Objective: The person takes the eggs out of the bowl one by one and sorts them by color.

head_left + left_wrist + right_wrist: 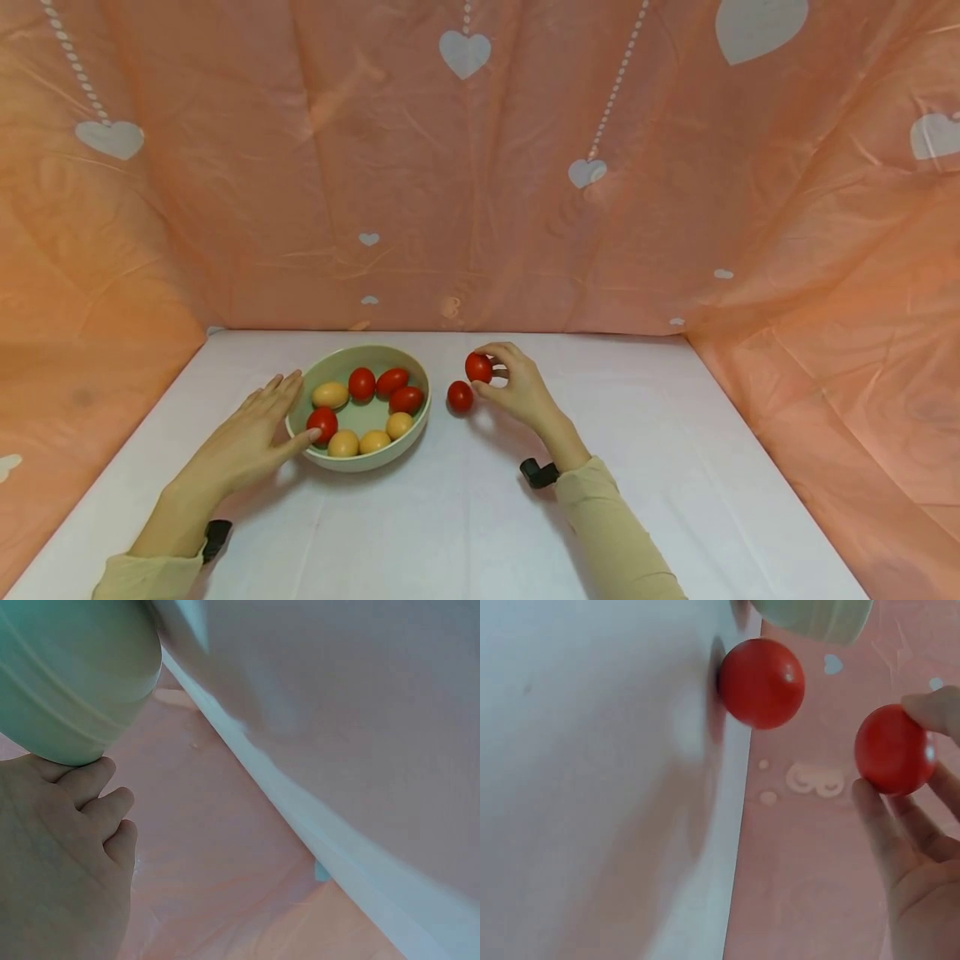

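A pale green bowl stands left of centre, with several red eggs and several yellowish eggs around its inside. My left hand rests against the bowl's left side, its fingers extended along the rim and the thumb at the near edge. In the left wrist view the fingertips meet the bowl's outer wall. To the bowl's right, my right hand pinches a glossy red egg between thumb and fingers. Just below it, another red egg lies on the table.
White cloth covers the table. Behind it hangs an orange-pink curtain with pale hearts, which also runs down both sides. A black wrist camera is on the right wrist, and another black camera is on the left.
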`<state>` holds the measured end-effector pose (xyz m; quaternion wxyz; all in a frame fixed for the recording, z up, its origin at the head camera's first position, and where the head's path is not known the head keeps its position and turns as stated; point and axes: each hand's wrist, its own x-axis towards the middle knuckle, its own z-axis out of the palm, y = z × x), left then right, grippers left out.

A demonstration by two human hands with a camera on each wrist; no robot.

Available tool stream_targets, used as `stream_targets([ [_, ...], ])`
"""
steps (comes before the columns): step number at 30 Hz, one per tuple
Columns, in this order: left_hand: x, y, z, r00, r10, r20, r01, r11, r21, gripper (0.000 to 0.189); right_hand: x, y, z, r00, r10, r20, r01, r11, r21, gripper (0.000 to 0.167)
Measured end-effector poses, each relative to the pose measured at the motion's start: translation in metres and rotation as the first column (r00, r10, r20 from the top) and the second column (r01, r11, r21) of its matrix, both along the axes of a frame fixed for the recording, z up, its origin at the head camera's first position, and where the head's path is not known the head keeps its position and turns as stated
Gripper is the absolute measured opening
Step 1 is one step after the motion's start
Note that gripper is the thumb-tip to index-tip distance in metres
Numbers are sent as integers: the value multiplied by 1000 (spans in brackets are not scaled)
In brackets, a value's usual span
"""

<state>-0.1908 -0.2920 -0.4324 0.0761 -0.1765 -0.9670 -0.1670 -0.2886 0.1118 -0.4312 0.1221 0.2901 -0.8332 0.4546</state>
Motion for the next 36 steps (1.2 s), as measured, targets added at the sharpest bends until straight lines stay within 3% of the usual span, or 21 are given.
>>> stream_targets([
  [7,0,1,0,1000,2,4,-2,1000,3,93,-4,3,-9,998,-56,33,53,996,76,43],
  [15,0,1,1,1000,5,5,-5,1000,0,93,-2,5,-11,979,-140,150,116,980,160,43],
  [23,-1,0,0,1000,4,-8,-4,1000,-2,93,-3,6,-14,955,-165,248,100,962,254,50],
  [36,0,0,1,1000,-3,-10,3,1000,9,92,-4,3,-17,951,-171,259,92,952,292,52],
])
